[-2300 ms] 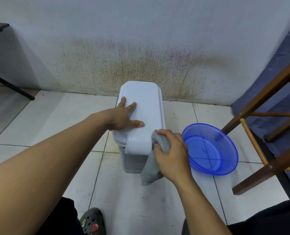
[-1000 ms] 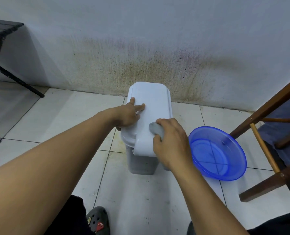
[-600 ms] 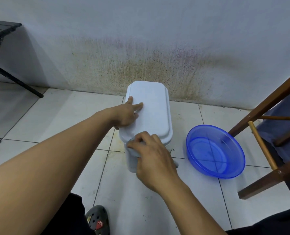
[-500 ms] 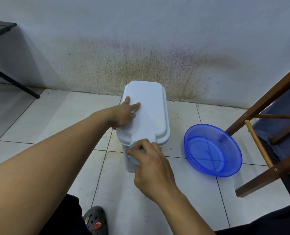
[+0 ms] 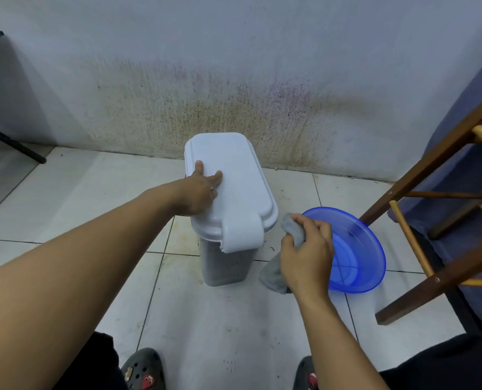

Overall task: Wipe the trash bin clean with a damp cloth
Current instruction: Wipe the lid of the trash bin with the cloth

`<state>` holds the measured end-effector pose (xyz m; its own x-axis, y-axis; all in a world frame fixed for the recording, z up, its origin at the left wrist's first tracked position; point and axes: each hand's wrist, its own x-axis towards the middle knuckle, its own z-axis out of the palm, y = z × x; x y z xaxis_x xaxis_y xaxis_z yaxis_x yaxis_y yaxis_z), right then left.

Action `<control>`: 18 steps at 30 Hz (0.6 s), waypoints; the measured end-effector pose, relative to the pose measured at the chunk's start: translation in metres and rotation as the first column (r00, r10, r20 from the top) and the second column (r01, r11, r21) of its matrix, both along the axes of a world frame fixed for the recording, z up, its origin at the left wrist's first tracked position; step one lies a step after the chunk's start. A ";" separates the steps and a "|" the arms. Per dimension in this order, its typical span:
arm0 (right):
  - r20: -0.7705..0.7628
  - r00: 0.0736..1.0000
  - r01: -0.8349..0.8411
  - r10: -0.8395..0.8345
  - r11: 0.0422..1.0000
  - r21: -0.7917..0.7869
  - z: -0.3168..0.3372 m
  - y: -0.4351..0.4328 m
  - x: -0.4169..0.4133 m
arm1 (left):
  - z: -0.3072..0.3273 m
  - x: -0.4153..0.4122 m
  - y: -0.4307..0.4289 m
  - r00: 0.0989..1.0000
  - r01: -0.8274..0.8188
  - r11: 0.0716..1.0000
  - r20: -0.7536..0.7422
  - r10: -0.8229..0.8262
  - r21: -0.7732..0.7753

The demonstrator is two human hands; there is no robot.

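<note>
A small trash bin (image 5: 225, 263) with a grey body and a white shut lid (image 5: 239, 187) stands on the tiled floor near the stained wall. My left hand (image 5: 199, 192) lies flat on the lid's left side, fingers spread, pressing on it. My right hand (image 5: 307, 257) holds a grey damp cloth (image 5: 293, 233) just right of the bin, clear of its side; the cloth's lower end hangs below my fist. The bin's back and left side are hidden.
A blue plastic basin (image 5: 358, 249) with a little water sits on the floor right of the bin, partly behind my right hand. A wooden chair frame (image 5: 420, 235) stands at the right. A black table leg (image 5: 11, 142) is far left. My sandalled feet (image 5: 142, 370) are below.
My right hand with the cloth has moved from the bin's front latch to the right, off the bin, beside the basin. The left hand stays on the lid.
</note>
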<state>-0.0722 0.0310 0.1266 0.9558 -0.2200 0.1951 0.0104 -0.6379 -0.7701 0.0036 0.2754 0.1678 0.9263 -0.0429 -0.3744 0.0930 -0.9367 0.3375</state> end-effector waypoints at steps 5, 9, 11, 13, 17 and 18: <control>-0.057 0.987 -0.156 0.150 0.981 -0.113 0.012 0.004 0.033 | -0.002 -0.001 0.002 1.000 -0.019 1.000 0.001 0.019 -0.020; -0.033 0.983 -0.184 0.181 0.965 -0.188 0.002 0.011 0.023 | -0.004 -0.001 0.002 1.000 -0.007 1.000 0.010 0.008 -0.015; -0.006 0.984 -0.176 0.178 0.964 -0.201 -0.004 0.016 0.008 | -0.005 -0.001 0.001 1.000 -0.008 1.000 0.014 0.009 -0.014; -0.010 0.977 -0.211 0.213 0.964 -0.163 -0.009 0.017 -0.001 | -0.005 -0.001 0.002 1.000 -0.010 1.000 0.020 0.010 -0.015; -0.083 0.953 -0.268 0.292 0.938 0.221 -0.004 0.001 0.006 | -0.004 -0.002 0.004 0.999 -0.018 0.999 0.030 0.019 -0.026; -0.101 0.960 -0.219 0.263 0.922 0.318 -0.003 -0.004 0.010 | -0.004 -0.003 0.005 0.999 -0.022 0.999 0.029 0.023 -0.031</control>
<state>-0.0622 0.0268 0.1236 0.9998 -0.0071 0.0173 0.0134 -0.3674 -0.9300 0.0011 0.2803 0.1633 0.9377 -0.0334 -0.3459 0.1033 -0.9236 0.3692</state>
